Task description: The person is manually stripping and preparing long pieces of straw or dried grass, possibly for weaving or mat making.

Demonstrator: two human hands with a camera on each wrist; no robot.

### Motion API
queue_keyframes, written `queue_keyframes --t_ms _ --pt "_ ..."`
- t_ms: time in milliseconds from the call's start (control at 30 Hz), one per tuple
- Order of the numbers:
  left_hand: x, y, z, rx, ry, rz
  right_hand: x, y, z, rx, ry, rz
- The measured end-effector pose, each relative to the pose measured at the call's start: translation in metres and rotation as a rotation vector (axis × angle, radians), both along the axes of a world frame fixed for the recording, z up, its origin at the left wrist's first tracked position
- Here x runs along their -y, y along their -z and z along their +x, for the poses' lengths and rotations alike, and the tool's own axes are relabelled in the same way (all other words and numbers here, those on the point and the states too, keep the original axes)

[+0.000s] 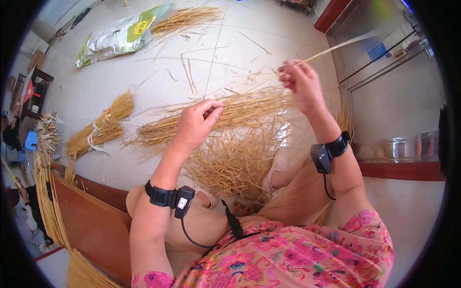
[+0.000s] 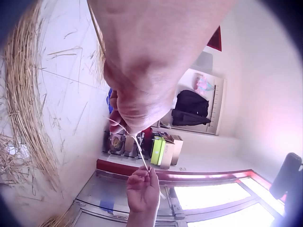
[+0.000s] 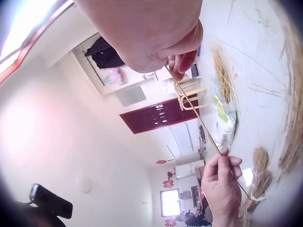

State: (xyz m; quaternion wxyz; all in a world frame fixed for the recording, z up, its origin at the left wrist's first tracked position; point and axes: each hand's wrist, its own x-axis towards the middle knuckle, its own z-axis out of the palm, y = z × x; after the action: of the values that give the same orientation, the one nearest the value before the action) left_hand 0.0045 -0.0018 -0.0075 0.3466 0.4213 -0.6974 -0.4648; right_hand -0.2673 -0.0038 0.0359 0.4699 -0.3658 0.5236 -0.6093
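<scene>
A long, thin straw stalk (image 3: 196,116) stretches between both hands in the right wrist view. My left hand (image 1: 197,122) pinches it with thumb and bent fingers, above a loose bundle of straw (image 1: 163,126) on the floor. Higher and to the right, my right hand (image 1: 303,89) pinches the same stalk, whose pale end sticks out past the fingers toward the glass-panelled door. Between the feet lies a heap of short, broken straw (image 1: 235,165). The right fingertips show against the stalk in the left wrist view.
A tied straw bundle (image 1: 98,132) lies at left. Farther off is a white and green bag (image 1: 117,37) with straw (image 1: 192,18) at its mouth. Brown wooden furniture (image 1: 91,218) stands close at left, a glass-panelled door (image 1: 394,105) at right. Another person is at the far left.
</scene>
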Motion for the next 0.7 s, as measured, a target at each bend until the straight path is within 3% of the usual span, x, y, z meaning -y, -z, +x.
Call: queue_keyframes --t_ms 167,533,700 --pt "-0.001 0.006 -0.013 0.023 0.036 0.032 -0.014 0.023 0.037 -0.153 -0.32 0.202" --pt "-0.002 -0.001 -0.031 -0.021 -0.06 -0.126 -0.026 0.038 0.069 -0.163 -0.411 0.146" --pt "0.004 -0.002 -0.032 0.011 -0.123 -0.434 -0.023 0.039 0.07 -0.083 -0.402 0.142"
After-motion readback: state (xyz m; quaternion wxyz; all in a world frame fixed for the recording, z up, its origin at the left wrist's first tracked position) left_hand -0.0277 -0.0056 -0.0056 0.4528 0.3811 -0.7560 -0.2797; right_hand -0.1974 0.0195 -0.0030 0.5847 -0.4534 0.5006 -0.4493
